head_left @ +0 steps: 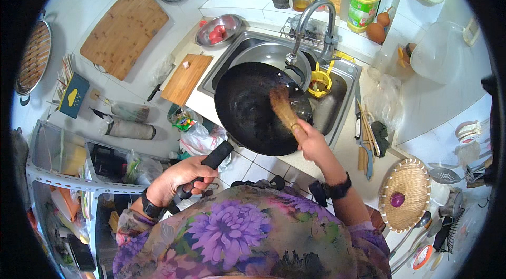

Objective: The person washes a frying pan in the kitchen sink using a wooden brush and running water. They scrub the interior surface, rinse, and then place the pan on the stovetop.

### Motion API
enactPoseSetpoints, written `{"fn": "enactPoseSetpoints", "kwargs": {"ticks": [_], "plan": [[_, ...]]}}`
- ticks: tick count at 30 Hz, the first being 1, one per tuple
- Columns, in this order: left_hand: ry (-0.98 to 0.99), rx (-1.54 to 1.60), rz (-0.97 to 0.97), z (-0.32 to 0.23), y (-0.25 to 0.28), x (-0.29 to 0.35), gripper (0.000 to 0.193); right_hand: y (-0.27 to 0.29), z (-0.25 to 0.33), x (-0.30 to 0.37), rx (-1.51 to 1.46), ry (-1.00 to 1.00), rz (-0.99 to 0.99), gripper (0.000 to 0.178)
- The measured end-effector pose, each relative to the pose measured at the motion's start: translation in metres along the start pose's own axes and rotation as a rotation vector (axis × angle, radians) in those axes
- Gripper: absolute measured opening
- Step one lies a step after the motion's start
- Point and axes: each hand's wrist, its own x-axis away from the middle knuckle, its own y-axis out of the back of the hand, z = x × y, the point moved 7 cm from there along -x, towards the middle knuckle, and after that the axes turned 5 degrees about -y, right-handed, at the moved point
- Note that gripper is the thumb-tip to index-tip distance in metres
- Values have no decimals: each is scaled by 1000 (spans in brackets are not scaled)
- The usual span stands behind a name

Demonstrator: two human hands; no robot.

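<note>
A large black wok [240, 110] tilts over the front of the sink, its inside dark and wet-looking. My left hand [184, 178] is wrapped round the wok's thick black handle [217, 155], low and to the left. In my right hand [312, 144] is a bamboo wok brush [284, 109], gripped near its end. The brush's frayed bristles rest against the right part of the wok's inside. Behind the wok, partly hidden by it, a wide metal basin [255, 55] sits in the sink [211, 76] under the curved faucet [307, 23].
A yellow strainer basket [319, 84] hangs in the right sink bowl. Left of the sink lie a small cutting board [188, 80] and a metal bowl [232, 25] with red pieces. Knives [365, 147] lie on the right counter, near a woven basket [411, 179] holding a purple onion [397, 199].
</note>
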Motion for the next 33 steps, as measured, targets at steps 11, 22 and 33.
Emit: {"fn": "enactPoseSetpoints", "kwargs": {"ticks": [11, 22, 33], "plan": [[26, -109, -15, -27, 3, -6, 19, 12, 1, 5, 524, 140, -11, 38], [76, -145, -27, -49, -10, -6, 17, -44, 43, 11, 94, 290, 141, 38], [84, -182, -68, -54, -9, -2, 18, 45, -14, 31, 209, 81, -272, 42]]}}
